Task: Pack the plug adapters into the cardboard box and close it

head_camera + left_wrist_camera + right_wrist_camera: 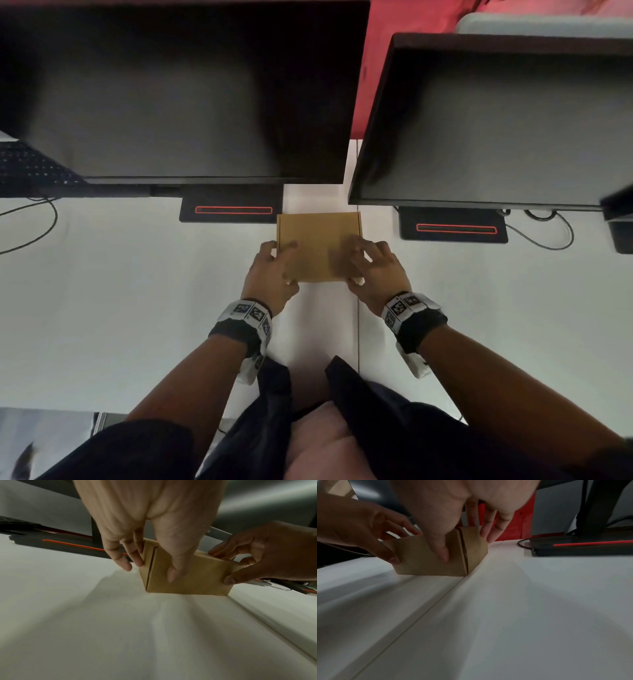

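Forearms fill 6 o'clock in the head view; cardboard box (318, 246) sits centred on the worktop (137, 308), lid down. Left wrist view: left hand (147, 534) grips its corner. Right wrist view: right hand (453, 513) likewise. Uneven pressure could spring the side seams open.

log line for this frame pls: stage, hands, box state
stage: closing | cardboard box: on white desk, lid down | left hand: grips left end | right hand: grips right end | adapters: not visible
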